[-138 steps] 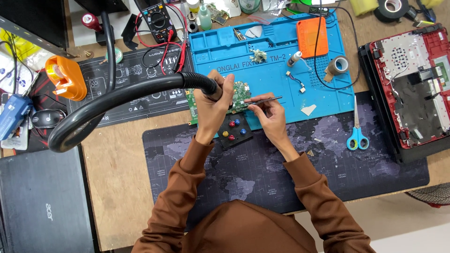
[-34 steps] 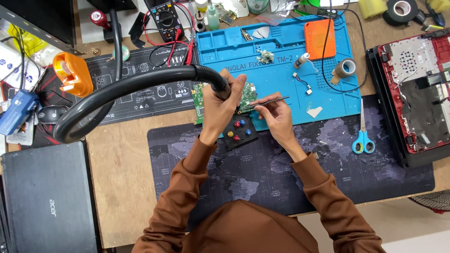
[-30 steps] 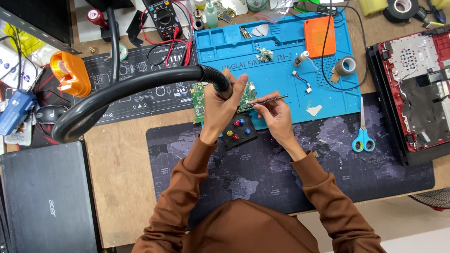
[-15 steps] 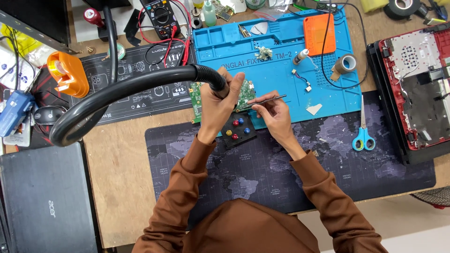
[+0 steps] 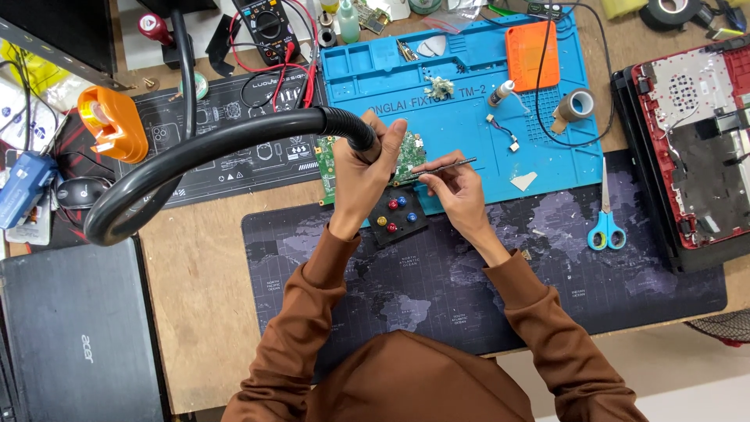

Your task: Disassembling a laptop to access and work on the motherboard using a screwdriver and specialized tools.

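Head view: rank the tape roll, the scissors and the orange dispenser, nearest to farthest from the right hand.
1. Tape roll, up right of the right hand, on the blue mat.
2. Scissors, farther right.
3. Orange dispenser, far left.

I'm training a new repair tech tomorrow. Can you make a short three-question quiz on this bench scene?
1. True or false: the left hand grips the end of the black flexible hose.
2. What does the right hand hold? A) blue-handled scissors B) a thin metal tool C) a roll of tape
3. Fill in: the green circuit board lies partly on the ____ work mat.

Key: 1 true. 2 B, a thin metal tool pointed at the board; the scissors lie apart. 3 blue.
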